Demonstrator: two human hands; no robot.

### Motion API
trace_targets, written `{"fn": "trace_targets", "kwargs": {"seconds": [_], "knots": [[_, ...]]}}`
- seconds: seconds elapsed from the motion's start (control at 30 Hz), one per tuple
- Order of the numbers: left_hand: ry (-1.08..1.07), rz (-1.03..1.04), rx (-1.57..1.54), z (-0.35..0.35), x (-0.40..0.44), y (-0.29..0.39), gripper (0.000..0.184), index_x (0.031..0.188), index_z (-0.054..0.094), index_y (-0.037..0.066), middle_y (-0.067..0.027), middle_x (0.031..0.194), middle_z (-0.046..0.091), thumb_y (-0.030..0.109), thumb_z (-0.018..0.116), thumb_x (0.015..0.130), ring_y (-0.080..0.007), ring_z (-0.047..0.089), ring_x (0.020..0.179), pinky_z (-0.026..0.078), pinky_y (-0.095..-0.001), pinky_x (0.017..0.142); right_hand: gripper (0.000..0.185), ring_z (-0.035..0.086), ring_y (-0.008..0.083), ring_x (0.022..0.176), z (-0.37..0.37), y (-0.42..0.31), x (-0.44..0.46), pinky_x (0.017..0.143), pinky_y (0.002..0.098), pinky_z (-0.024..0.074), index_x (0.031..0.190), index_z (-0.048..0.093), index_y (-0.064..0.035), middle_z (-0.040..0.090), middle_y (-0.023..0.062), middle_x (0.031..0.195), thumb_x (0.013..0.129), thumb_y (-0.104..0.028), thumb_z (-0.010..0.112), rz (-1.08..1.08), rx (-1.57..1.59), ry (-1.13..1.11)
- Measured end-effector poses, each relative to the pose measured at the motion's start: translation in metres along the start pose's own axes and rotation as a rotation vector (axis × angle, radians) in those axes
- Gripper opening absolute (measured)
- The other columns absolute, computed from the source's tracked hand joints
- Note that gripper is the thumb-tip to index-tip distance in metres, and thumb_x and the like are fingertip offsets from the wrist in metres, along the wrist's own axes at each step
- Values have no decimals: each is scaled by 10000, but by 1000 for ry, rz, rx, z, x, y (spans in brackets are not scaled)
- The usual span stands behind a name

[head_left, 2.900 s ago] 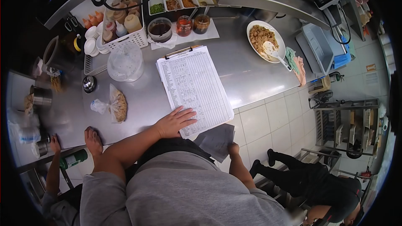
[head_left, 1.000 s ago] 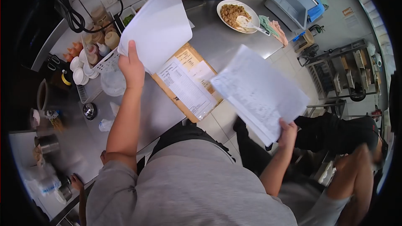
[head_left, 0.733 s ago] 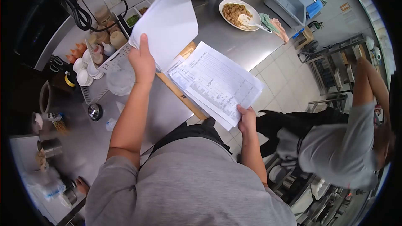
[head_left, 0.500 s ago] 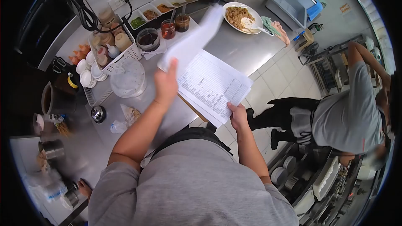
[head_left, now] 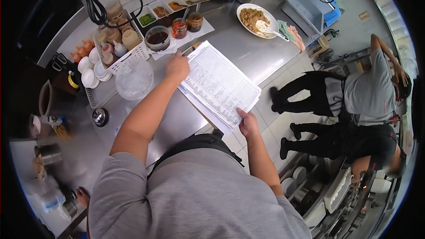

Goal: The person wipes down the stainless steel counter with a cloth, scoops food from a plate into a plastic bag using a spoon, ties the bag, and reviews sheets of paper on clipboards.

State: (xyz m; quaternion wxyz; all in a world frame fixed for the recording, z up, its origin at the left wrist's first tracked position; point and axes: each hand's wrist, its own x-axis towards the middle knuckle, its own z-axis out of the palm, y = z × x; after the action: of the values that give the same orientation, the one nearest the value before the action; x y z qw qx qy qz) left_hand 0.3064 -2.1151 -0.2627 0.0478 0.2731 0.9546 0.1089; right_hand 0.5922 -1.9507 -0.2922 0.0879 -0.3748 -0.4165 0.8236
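A stack of printed sheets (head_left: 223, 84) covered in table rows lies flat on a clipboard (head_left: 200, 111), whose brown edge shows below the paper. The metal clip sits at the upper left, partly hidden. My left hand (head_left: 178, 67) is closed at the upper left edge of the sheets, its fingertips near the clip. With the thumb on top of the paper, my right hand (head_left: 248, 123) grips the lower right edge; its other fingers are underneath. Beyond my left hand stand a tub of dark sauce (head_left: 158, 38) and a jar of red sauce (head_left: 179, 28).
A plate of fried rice (head_left: 253, 17) with a white spoon rests on the steel counter (head_left: 265, 57). A white basket of bottles (head_left: 139, 52), a round clear-lidded container (head_left: 134, 79) and a call bell (head_left: 100, 117) are left. Two people (head_left: 367, 84) (head_left: 367, 144) stand right.
The blurred raised sheet has come down flat on the stack, and my left hand has moved up toward the clip. A second person, in black, now shows at the right.
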Motion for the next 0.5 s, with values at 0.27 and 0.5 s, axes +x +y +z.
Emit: {"fn": "trace_targets", "kwargs": {"seconds": [0.27, 0.5], "knots": [[-111, 36, -434, 22, -12, 1, 366, 1162, 580, 61, -145, 1089, 576, 230, 601, 838, -338, 542, 1048, 437, -410, 905, 396, 574, 318, 1056, -44, -22, -18, 927, 406, 469, 1228, 425, 113, 535, 231, 1202, 845, 61, 509, -110, 53, 43], [251, 121, -313, 36, -4, -5, 274, 1051, 621, 33, -159, 1029, 572, 168, 598, 813, -338, 548, 1014, 449, -397, 882, 446, 562, 340, 1076, -45, -15, -8, 929, 423, 466, 1245, 404, 120, 530, 241, 1209, 845, -3, 559, 51, 67, 107]]}}
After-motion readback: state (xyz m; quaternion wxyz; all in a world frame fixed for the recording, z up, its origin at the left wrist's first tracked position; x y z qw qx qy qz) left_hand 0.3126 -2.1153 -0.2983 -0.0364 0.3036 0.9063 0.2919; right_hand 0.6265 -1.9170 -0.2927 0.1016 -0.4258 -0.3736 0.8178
